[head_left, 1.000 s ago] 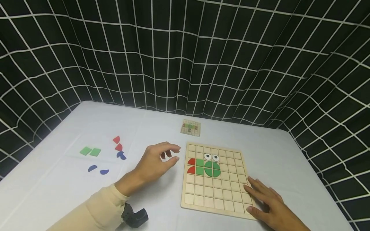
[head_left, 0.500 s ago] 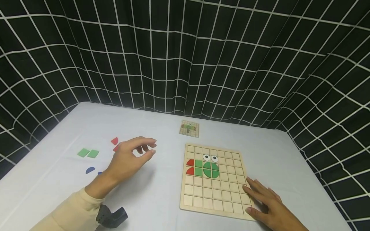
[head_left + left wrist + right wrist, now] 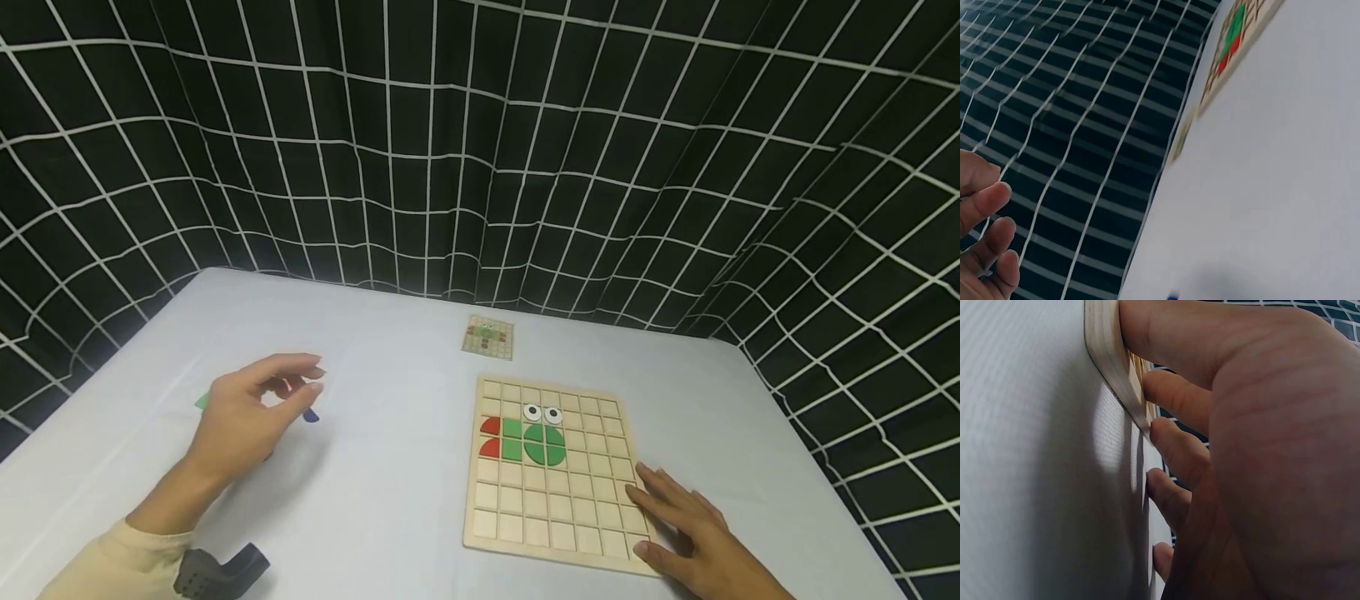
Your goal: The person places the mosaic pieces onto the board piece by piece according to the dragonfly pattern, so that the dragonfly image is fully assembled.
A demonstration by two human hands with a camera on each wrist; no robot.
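In the head view my left hand (image 3: pixel 243 417) hovers over the loose pieces at the left, fingers bent loosely and nothing between thumb and fingertips. It hides most of those pieces; a blue piece (image 3: pixel 311 414) shows below its fingertips and a corner of a green tile (image 3: pixel 202 401) behind it. My right hand (image 3: pixel 693 529) rests with spread fingers on the right front edge of a wooden grid board (image 3: pixel 525 504). On the board lie red quarter pieces (image 3: pixel 490 448), green squares (image 3: pixel 512 428), a green circle made of quarters (image 3: pixel 544 445) and two eye discs (image 3: pixel 532 412).
A small pattern card (image 3: pixel 488 337) lies behind the board on the white tablecloth (image 3: pixel 390 517). A dark curtain (image 3: pixel 420 150) with white grid lines stands around the back and sides. A black wrist device (image 3: pixel 221 575) is strapped at my left sleeve (image 3: pixel 123 562).
My left hand has moved left, away from the board and over the loose pieces, covering most of them. The right hand stays at the board's edge.
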